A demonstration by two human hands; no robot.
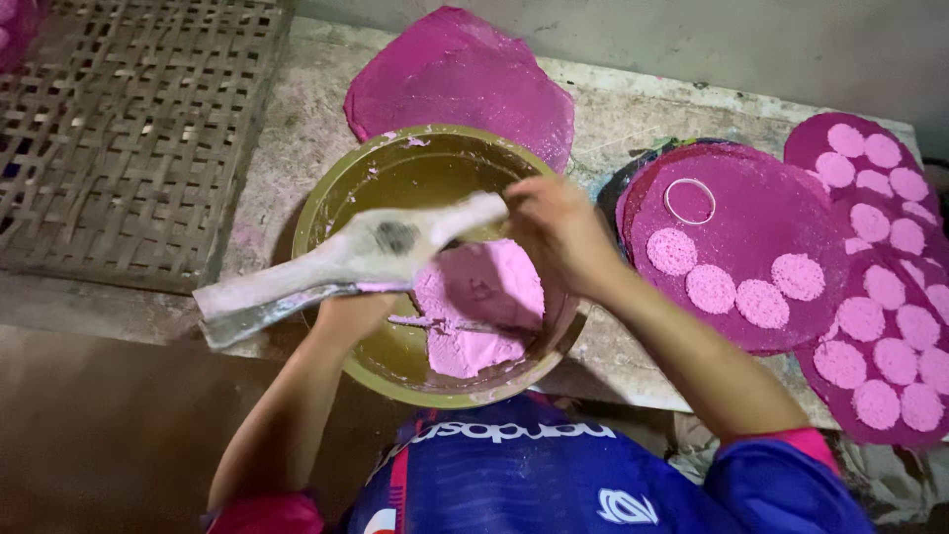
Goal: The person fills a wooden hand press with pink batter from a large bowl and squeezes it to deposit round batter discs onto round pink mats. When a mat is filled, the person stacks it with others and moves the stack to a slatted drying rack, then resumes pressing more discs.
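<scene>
An olive-green bowl (341,198) sits on a stone ledge and holds a heap of pink powdery dough (479,307). Across it lies a long flat tool (346,262) caked in white, with a dark spot near its middle. My left hand (351,314) grips the tool from beneath, at the bowl's left rim. My right hand (559,232) is closed on the tool's narrow end over the bowl's right side. The wide end of the tool sticks out to the left, past the bowl.
Right of the bowl, round magenta trays (781,213) carry several small pink discs and a metal ring (689,201). A magenta sheet (465,74) lies behind the bowl. A woven bamboo mat (119,129) covers the left. The ledge (287,148) drops off in front.
</scene>
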